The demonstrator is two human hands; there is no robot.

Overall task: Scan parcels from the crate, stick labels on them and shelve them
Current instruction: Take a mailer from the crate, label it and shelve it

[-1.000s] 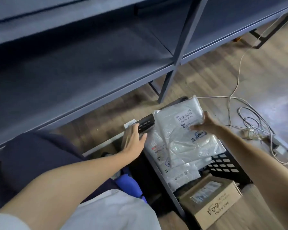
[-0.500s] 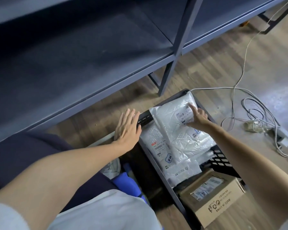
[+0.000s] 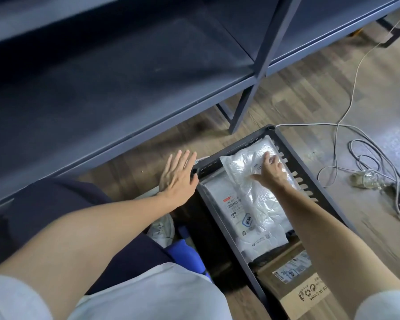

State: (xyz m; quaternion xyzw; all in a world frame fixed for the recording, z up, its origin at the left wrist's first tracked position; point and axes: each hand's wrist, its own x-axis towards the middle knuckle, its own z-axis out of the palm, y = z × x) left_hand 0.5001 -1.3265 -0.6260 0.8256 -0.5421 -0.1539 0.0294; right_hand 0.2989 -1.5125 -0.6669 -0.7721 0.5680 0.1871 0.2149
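Down inside the crate point(image 3: 319, 195), my right hand point(image 3: 269, 170) now presses flat on the top parcel point(image 3: 245, 165) it held lifted a moment ago; my left hand point(image 3: 179, 174), fingers spread, has come off the rim. Nothing is picked for scanning yet.

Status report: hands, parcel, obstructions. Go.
Left hand open, flat by the crate corner. Right hand on the top white parcel in the crate, grip unclear. Nothing blocking; cardboard box at near end.

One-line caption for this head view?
Right hand presses the top white parcel in the black crate; left hand open beside it.
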